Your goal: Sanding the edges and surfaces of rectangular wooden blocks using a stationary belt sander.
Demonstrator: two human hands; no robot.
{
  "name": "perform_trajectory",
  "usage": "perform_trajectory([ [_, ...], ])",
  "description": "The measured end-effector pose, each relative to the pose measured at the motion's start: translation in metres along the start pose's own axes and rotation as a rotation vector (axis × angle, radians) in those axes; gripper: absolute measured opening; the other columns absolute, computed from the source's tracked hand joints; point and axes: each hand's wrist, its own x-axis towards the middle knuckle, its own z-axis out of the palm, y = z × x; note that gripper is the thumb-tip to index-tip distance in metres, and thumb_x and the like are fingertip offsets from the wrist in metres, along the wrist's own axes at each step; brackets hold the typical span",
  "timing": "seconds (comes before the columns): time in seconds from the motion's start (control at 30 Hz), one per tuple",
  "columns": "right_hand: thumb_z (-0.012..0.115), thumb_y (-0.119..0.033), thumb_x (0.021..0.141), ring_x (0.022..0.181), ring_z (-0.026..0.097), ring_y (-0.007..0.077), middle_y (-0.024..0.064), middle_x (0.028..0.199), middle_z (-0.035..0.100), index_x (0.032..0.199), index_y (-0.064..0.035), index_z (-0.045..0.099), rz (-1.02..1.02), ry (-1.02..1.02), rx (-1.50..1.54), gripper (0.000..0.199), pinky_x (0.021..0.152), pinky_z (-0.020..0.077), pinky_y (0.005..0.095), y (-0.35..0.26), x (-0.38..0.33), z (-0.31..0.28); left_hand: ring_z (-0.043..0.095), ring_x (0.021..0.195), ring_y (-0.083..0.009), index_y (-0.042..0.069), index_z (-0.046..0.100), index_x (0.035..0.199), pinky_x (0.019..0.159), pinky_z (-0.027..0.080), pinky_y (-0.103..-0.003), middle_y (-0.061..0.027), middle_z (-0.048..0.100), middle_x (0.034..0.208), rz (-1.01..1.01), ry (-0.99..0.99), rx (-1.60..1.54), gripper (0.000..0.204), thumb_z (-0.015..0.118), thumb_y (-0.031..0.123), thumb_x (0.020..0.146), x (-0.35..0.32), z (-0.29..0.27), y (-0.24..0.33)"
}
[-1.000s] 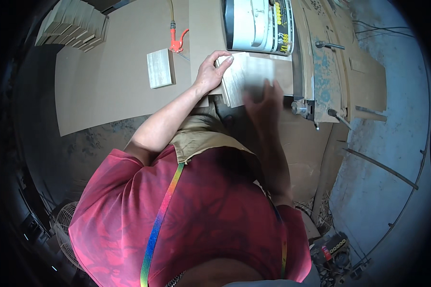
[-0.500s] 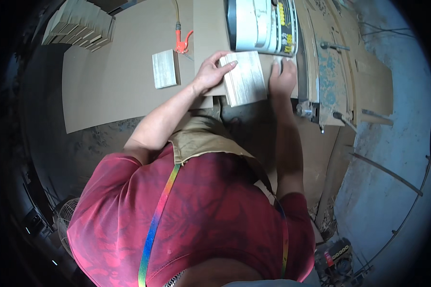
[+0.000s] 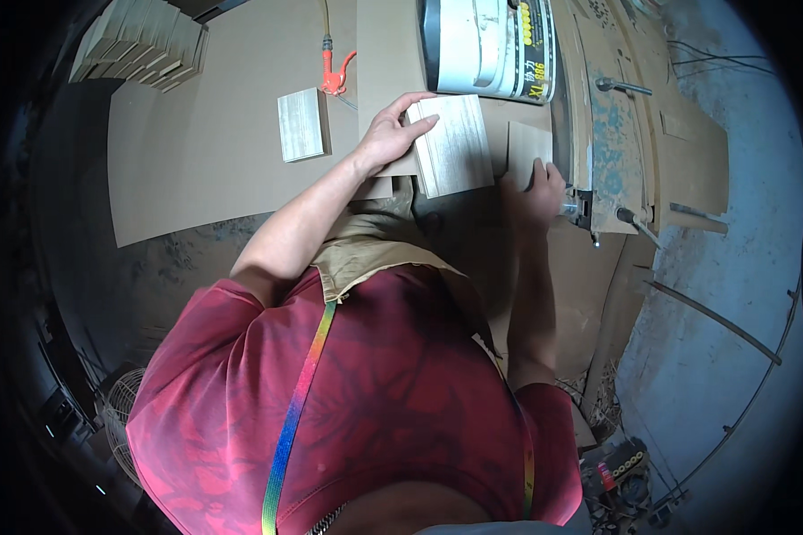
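My left hand (image 3: 391, 138) grips a stack of pale wood-grained boards (image 3: 455, 147) at its left side, thumb on top and fingers behind. The stack stands out over the near edge of the worktop. To the right of it, my right hand (image 3: 539, 194) has its fingers curled over the near end of a thin, flat tan piece (image 3: 530, 147); its material is unclear. A smaller block of similar boards (image 3: 301, 125) lies apart on the left. Beyond it rests a red air blow gun (image 3: 335, 76) on a hose.
A large white bucket (image 3: 482, 49) lies just beyond the boards. More stacked boards (image 3: 143, 45) sit at the far left. Brown sheeting (image 3: 205, 160) covers the worktop. At the right stands a worn metal machine (image 3: 617, 152) with handles, beside a bluish wall (image 3: 714, 312).
My right hand has drawn back toward me, uncovering more of the flat tan piece, which appears to have come nearer too. My left hand keeps its grip on the board stack.
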Motion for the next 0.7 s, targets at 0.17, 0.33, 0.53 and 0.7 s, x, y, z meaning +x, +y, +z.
perform_trajectory([
  [0.17,0.087,-0.028,0.088,0.122,0.069,0.0460,0.0277,0.141,0.067,0.138,0.0037,0.070,-0.276,0.198,-0.161,0.061,0.104,0.0599,0.0487,0.032,0.052,0.063,0.073,0.108,-0.0188,0.008,0.070,0.143,0.095,0.062,-0.031,-0.0105,0.075,0.125,-0.029,-0.071,-0.098,0.042,0.083,0.016,0.104,0.002,-0.004,0.006],
  [0.33,0.085,-0.025,0.093,0.120,0.069,0.0452,0.0266,0.135,0.069,0.137,0.0052,0.070,-0.227,0.248,0.129,0.056,0.102,0.0606,0.0460,-0.007,0.075,0.053,0.073,0.107,-0.0192,0.008,0.070,0.142,0.096,0.062,-0.032,-0.0106,0.075,0.124,-0.049,0.035,-0.134,0.044,0.085,0.015,0.101,0.001,0.012,0.004],
  [0.53,0.093,-0.036,0.087,0.121,0.068,0.0454,0.0264,0.140,0.066,0.139,0.0012,0.069,-0.265,-0.125,0.052,0.068,0.096,0.0627,0.0510,-0.098,0.021,0.010,0.072,0.109,-0.0173,0.005,0.068,0.146,0.097,0.061,-0.029,-0.0113,0.075,0.123,-0.117,0.094,-0.125,0.044,0.082,0.009,0.104,0.004,0.013,0.011],
  [0.7,0.093,-0.036,0.085,0.125,0.065,0.0483,0.0275,0.146,0.063,0.143,-0.0007,0.067,-0.086,-0.009,0.092,0.072,0.105,0.0586,0.0545,-0.048,-0.009,-0.005,0.071,0.108,-0.0165,0.007,0.069,0.146,0.096,0.061,-0.029,-0.0105,0.075,0.122,-0.054,0.086,-0.026,0.042,0.081,0.010,0.106,0.002,0.012,0.007],
])
